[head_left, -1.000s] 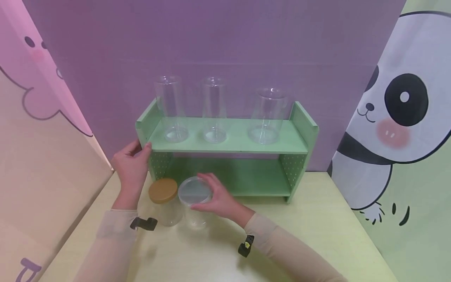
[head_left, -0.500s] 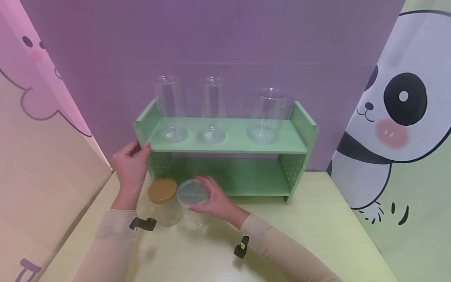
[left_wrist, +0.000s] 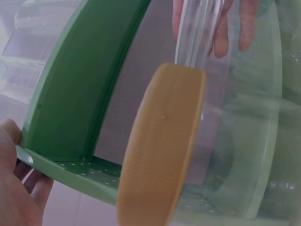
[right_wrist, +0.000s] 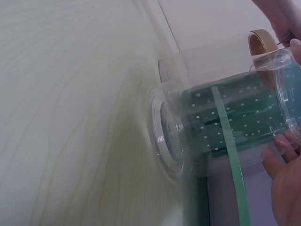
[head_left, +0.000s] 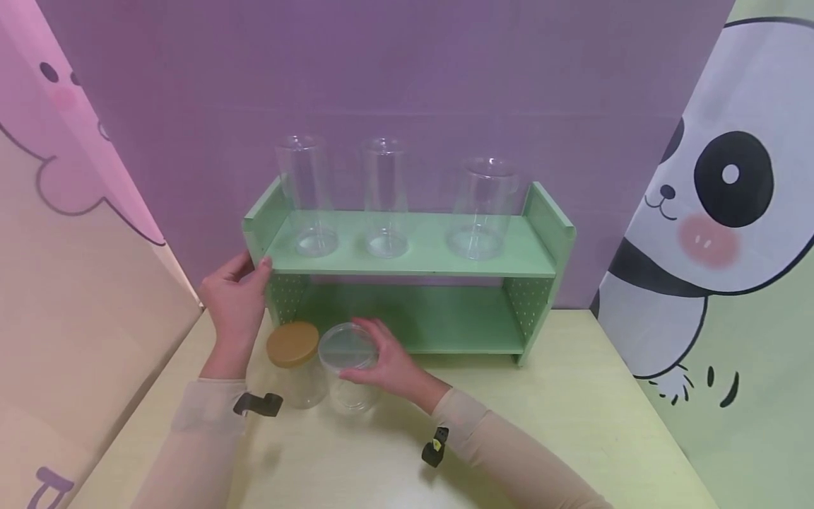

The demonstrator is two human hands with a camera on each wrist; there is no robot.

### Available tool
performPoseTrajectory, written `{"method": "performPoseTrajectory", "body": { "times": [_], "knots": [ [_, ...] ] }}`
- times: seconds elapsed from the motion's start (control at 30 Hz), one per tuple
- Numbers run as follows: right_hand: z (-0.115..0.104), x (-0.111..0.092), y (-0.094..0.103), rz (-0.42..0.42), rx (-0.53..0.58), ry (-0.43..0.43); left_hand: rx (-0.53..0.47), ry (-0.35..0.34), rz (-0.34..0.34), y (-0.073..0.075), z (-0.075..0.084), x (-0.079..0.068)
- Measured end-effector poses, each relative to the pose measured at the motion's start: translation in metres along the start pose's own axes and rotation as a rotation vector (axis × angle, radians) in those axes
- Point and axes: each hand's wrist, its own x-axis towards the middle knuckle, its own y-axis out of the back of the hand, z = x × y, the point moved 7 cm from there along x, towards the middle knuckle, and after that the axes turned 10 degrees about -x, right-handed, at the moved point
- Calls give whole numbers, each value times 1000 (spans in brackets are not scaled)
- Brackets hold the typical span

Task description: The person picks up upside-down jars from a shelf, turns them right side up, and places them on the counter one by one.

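My left hand [head_left: 237, 293] grips the left side panel of a green two-tier shelf [head_left: 413, 265], thumb at the front edge and fingers behind. My right hand [head_left: 394, 360] holds a clear jar [head_left: 352, 392] near its top, thumb and fingers spread around the rim of its see-through lid [head_left: 346, 344]. The jar is upright, its base on the tabletop in the right wrist view. Close on its left stands another clear jar [head_left: 307, 385] with a tan lid [left_wrist: 160, 141], in front of the shelf's left end.
Three clear containers stand on the upper shelf: a tall one [head_left: 308, 184] at left, a narrow one [head_left: 386, 187] in the middle and a wider one [head_left: 485, 201] at right. The pale wooden table [head_left: 540, 417] meets purple and cartoon-printed walls.
My right hand has brought the clear-lidded jar slightly down and left, closer to the tan-lidded jar, and hardly moves over the last half second. My left hand stays on the shelf.
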Motion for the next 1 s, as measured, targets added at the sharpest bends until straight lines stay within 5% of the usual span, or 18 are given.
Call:
{"method": "performPoseTrajectory", "body": {
  "times": [0.6, 1.0],
  "knots": [
    [2, -4, 4, -5, 92, -57, 3, -28, 3, 0, 1, 0],
    [0, -30, 56, 41, 60, -5, -20, -7, -6, -1, -1, 0]
  ]
}}
